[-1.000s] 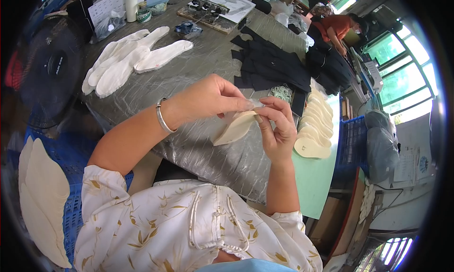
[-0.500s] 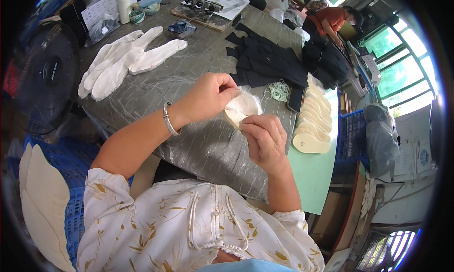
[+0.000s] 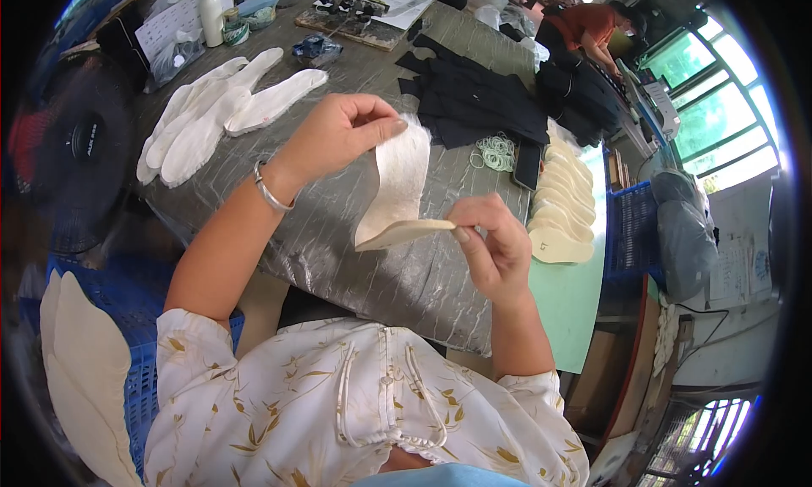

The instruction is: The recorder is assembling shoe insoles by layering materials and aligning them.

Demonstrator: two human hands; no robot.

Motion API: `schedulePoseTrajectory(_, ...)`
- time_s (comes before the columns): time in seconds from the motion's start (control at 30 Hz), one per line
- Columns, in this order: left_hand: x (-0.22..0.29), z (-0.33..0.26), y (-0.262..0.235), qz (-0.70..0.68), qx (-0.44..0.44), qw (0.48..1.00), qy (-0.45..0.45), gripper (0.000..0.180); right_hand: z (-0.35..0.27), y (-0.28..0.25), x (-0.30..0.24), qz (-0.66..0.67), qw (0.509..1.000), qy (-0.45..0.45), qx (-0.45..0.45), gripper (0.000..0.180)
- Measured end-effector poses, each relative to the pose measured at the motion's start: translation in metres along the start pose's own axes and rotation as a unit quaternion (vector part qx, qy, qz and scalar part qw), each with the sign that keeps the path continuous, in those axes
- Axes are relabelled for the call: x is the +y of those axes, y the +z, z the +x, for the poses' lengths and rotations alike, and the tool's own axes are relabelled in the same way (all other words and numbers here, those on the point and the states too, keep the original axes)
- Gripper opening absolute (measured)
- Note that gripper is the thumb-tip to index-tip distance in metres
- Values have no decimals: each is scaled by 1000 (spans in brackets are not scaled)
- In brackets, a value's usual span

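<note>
Between my hands hangs a cream insole (image 3: 399,176) with a fuzzy, fleece-like face, bent sharply into an L shape above the table. My left hand (image 3: 342,136), a silver bangle on its wrist, pinches the upper end. My right hand (image 3: 495,252) is closed on the other end, thumb beneath and fingers on top. To the left, several white fleecy insoles (image 3: 199,130) lie in an overlapping pile. Off to the right, a row of overlapping cream insoles (image 3: 562,206) runs along a pale green surface (image 3: 554,309).
Beyond my hands lie black fabric pieces (image 3: 474,102), pale green elastic bands (image 3: 495,153) and a dark phone (image 3: 528,165). A black fan (image 3: 89,140) stands left, above a blue crate (image 3: 144,385) with large cream pieces (image 3: 85,368). Another person (image 3: 588,30) works at far right.
The insole has gone from tightly curled to a more open bend. My left hand moved up and left with one end; my right hand shifted slightly right.
</note>
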State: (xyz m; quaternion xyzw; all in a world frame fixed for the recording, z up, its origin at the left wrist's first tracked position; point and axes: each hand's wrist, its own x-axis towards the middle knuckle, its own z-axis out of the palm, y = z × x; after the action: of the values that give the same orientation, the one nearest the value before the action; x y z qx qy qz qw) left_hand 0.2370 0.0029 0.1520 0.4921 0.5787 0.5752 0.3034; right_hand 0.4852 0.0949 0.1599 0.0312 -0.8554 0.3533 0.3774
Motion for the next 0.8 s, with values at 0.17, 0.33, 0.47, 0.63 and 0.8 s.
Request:
schedulePoseTrajectory(0.17,24,-15,11,-40,-56,997,20,13,10,0,10,140,988,65,4,10)
schedulePoseTrajectory(0.33,34,-16,15,-40,-103,994,25,11,21,2,12,210,972,103,9,10)
schedulePoseTrajectory(0.47,38,-16,19,-25,-101,994,39,11,20,2,16,229,969,95,9,11)
schedulePoseTrajectory(0.63,38,-17,18,-32,-102,994,26,12,17,4,19,253,962,104,19,11)
schedulePoseTrajectory(0.8,33,-16,18,-50,-102,993,36,13,16,4,23,254,961,107,18,11)
